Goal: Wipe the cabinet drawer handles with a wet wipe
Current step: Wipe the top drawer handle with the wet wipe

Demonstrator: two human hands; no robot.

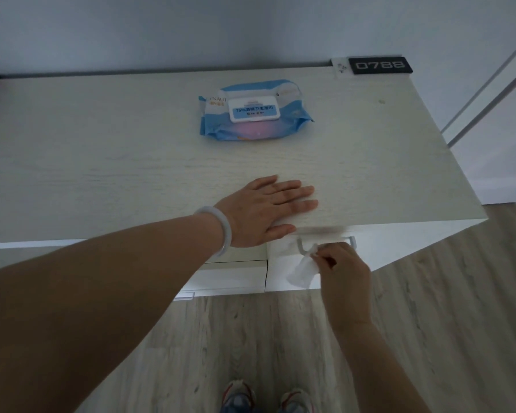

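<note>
A pale wooden cabinet [102, 150] fills the upper view. My left hand [268, 207] lies flat on its top near the front edge, fingers straight. Below the edge, my right hand [343, 269] pinches a white wet wipe [303, 271] against the left end of the metal drawer handle [352, 240] on the right top drawer. The wipe hangs down from my fingers. A blue pack of wet wipes [253, 111] with a white lid lies on the cabinet top, farther back.
A black tag reading 0788 [380, 65] sits at the cabinet's back right corner. Another drawer front [233, 275] and a handle [183, 296] show below my left arm. Wooden floor [429, 323] and my shoes [268, 397] lie below; white wall panels stand right.
</note>
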